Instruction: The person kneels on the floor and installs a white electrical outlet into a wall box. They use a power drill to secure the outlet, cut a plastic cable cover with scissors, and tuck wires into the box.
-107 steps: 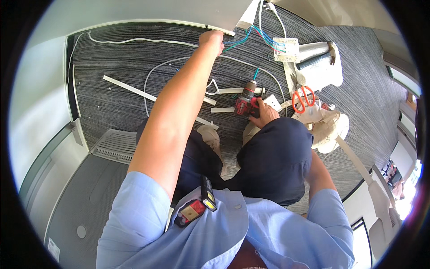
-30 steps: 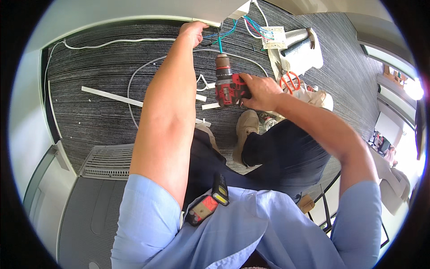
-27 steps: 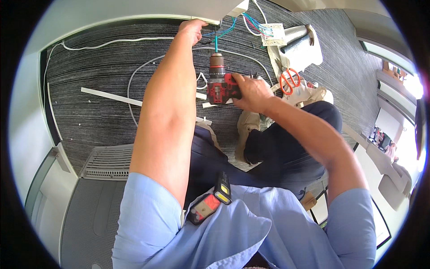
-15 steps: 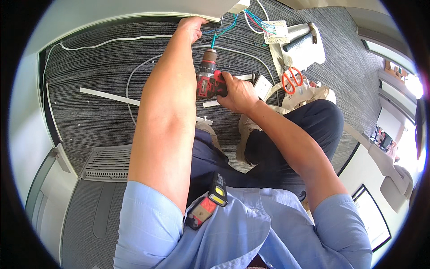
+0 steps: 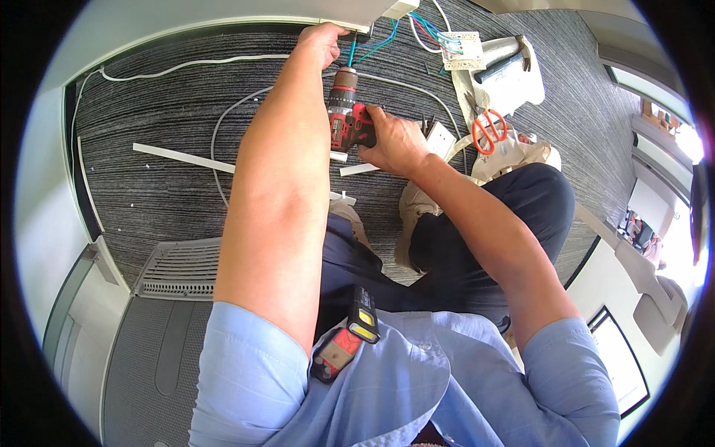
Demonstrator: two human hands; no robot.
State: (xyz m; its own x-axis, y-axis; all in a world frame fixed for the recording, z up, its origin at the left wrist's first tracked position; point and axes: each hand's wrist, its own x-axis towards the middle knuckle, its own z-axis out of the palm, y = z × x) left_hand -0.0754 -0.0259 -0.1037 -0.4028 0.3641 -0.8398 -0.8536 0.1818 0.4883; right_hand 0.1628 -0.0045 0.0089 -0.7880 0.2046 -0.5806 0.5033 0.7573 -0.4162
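My right hand [image 5: 400,146] is wrapped round the grip of a red and black cordless drill [image 5: 344,112]. The drill points away from me, its chuck toward the lower edge of a pale panel [image 5: 246,13]. A teal shaft or wire [image 5: 351,52] shows in line with the chuck; which it is, I cannot tell. My left hand [image 5: 322,45] is closed at the panel's lower edge, just left of that line, and what its fingers grip is hidden. Blue, green and red wires [image 5: 426,33] run from the panel's corner to a white socket plate [image 5: 463,51] at the right.
A hammer [image 5: 500,68] and orange-handled scissors [image 5: 488,132] lie right of the drill, on and beside a pale bag. A white box [image 5: 439,140] stands near my right hand. White strips [image 5: 182,158] and a grey cable [image 5: 216,134] lie on the carpet. A grey vented panel [image 5: 179,270] sits lower left.
My right hand has pushed the drill slightly forward, bringing its chuck closer to the panel's edge. My left hand stays at the edge, almost unmoved.
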